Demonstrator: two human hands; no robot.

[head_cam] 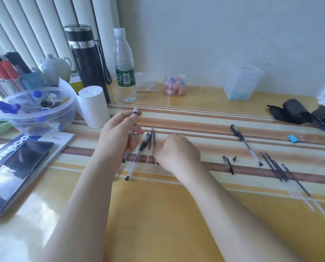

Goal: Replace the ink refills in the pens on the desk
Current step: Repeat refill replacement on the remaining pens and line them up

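Refills (154, 138) pinched in right grip (176, 152), pen (135, 112) in left grip (118, 133); bowl (65, 115) holds markers (6, 107)

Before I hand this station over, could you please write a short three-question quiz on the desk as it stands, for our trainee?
1. True or false: the left hand holds a pen.
2. Where are the spare refills? A standing in a cup; B lying on the desk, at the person's right; C held in the left hand.
3. Fill in: the phone lies on a ____.
Key: 1 true; 2 B; 3 notebook.
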